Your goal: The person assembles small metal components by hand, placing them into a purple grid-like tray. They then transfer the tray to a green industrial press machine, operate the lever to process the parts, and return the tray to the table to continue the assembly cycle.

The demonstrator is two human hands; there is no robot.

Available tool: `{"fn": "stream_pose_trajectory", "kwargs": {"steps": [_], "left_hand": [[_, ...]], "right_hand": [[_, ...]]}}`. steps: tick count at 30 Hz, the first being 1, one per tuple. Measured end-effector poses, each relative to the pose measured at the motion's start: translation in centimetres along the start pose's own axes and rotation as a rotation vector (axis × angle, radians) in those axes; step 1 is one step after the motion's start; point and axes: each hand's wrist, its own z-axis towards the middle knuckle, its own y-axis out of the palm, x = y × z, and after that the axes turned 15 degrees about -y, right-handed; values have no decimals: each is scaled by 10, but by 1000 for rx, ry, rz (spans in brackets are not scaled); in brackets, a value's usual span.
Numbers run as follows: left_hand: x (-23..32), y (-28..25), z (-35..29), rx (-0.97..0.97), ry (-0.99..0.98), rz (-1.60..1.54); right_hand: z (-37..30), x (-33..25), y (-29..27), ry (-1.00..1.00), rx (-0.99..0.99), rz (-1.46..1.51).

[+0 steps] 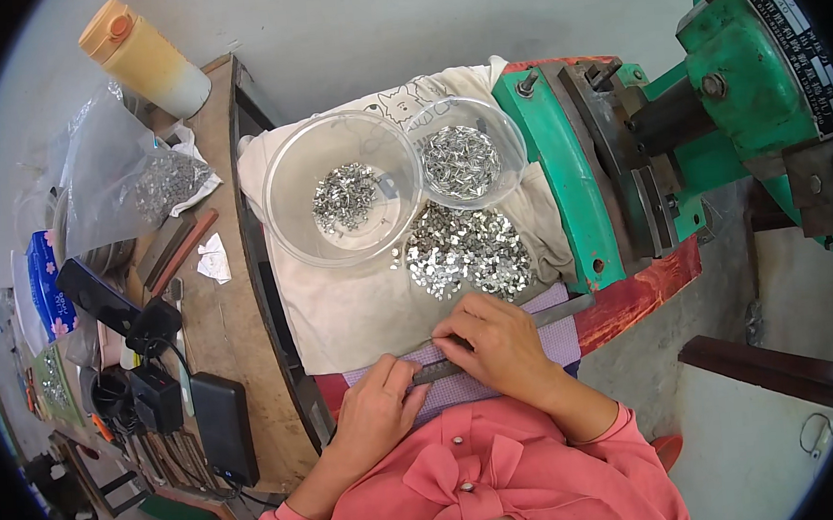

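Observation:
A long, narrow grey metal bar [563,310] lies slantwise on a purple checked cloth [559,340] close to my body. My left hand [378,403] is closed at the bar's left end, thumb and fingers around it. Over the bar's middle, my right hand [502,343] is curled with its fingertips pinched together; whatever they hold is too small or hidden. Just beyond my right hand is a heap of small shiny metal pieces [469,251] on a beige cloth [319,320]. Behind it stand a large clear tub [279,226] and a smaller clear tub [517,147], each with metal bits inside.
A green machine press [555,168] stands at the right, its head [751,72] rising beside it. On the wooden table [241,369] at the left are a black power bank [223,428], a yellow bottle [147,61], a plastic bag [106,166] and several tools.

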Motion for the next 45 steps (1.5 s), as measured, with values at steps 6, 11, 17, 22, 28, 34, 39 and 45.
{"fn": "stream_pose_trajectory", "kwargs": {"steps": [6, 11, 17, 22, 28, 34, 39, 45], "left_hand": [[-1, -1, 1, -42, -19, -24], [-2, -1, 2, -60, -21, -33], [-3, -2, 4, -27, 26, -28], [-5, -1, 4, -26, 30, -20], [-4, -1, 5, -12, 42, -17], [-3, -1, 4, 2, 50, 3], [-3, -1, 4, -9, 50, 2], [-2, -1, 4, -7, 54, 12]], "right_hand": [[7, 1, -4, 44, -109, 11], [14, 1, -7, 67, -167, 83], [15, 4, -11, 134, -161, 206], [13, 4, -8, 104, -149, 130], [12, -1, -7, 39, -152, 6], [9, 2, -14, 69, -185, 69], [7, 2, -18, 89, -166, 73], [19, 3, -42, 105, -53, 67]]}}
